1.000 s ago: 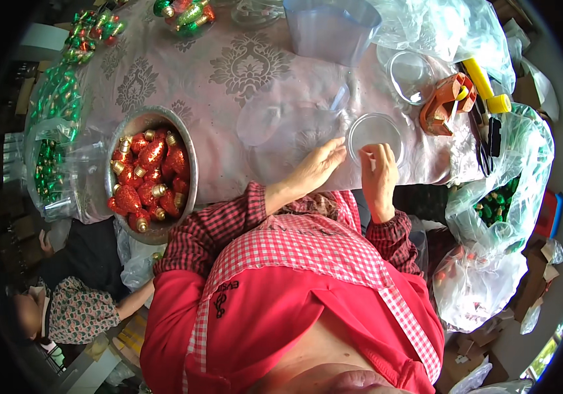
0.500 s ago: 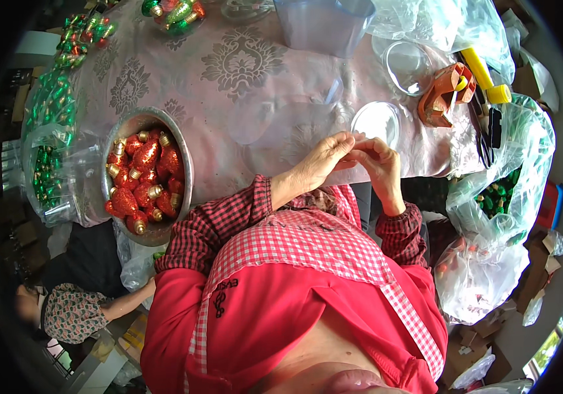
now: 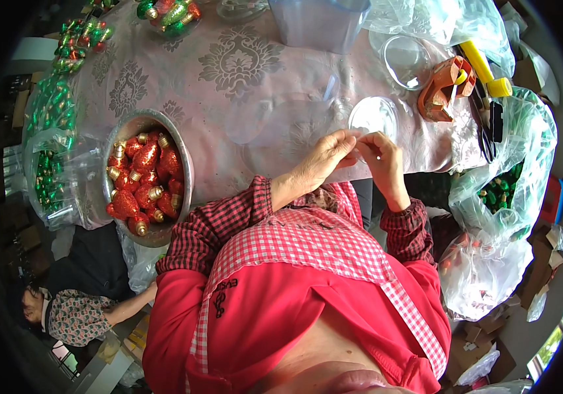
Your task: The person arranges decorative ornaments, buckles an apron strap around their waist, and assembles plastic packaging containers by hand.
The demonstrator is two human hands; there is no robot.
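Left hand (image 3: pixel 324 161) and right hand (image 3: pixel 380 154) meet at the near edge of the worktop (image 3: pixel 242 79), fingertips touching. Both are pinched on a small, thin clear piece (image 3: pixel 359 152) held between them; its kind is too small and transparent to tell. The left hand's fingers curl toward the right; the right hand's thumb and forefinger close from the other side.

Just beyond the hands, a round clear lid (image 3: pixel 373 117) lies flat on the patterned pink cloth that covers the worktop. Farther and to the right sits a clear ring-shaped tub (image 3: pixel 405 62), with crumpled clear bags (image 3: pixel 426 20) behind it. A clear box (image 3: pixel 317 23) stands at the far middle edge.

To the right of the lid lies an orange-brown holder (image 3: pixel 442 88), and beside it a yellow tool (image 3: pixel 485 69) and dark scissors (image 3: pixel 488 128). A clear bag (image 3: pixel 524 164) hanging at the right edge holds green bulbs (image 3: pixel 498 194).

To the left, at the near-left edge, a metal bowl (image 3: pixel 183 171) holds red glittered bulb-shaped ornaments (image 3: pixel 140 180) with gold caps. Farther left, a bag of green ornaments (image 3: pixel 48 164) lies along the worktop's left edge. Mixed red and green ornaments (image 3: pixel 166 13) lie at the far edge.

The person wears a red apron over a checked shirt. Another person (image 3: pixel 71 315) is at the lower left, below the worktop.
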